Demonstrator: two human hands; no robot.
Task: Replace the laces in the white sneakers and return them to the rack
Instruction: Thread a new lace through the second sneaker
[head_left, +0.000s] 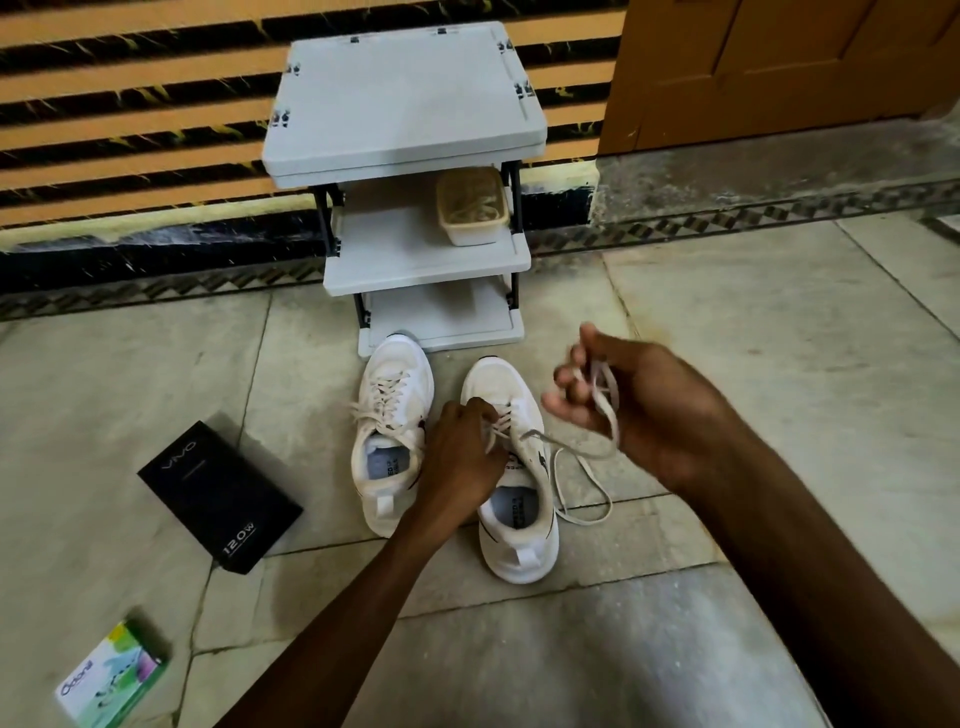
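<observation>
Now L grip & R grip pinch lace; tub w/ cords on rack.

The black box bore "VIVO" near one end and "120W" at the other. The small green-and-white box read "Odonil". Print on the sneaker insole was too small to read.
</observation>
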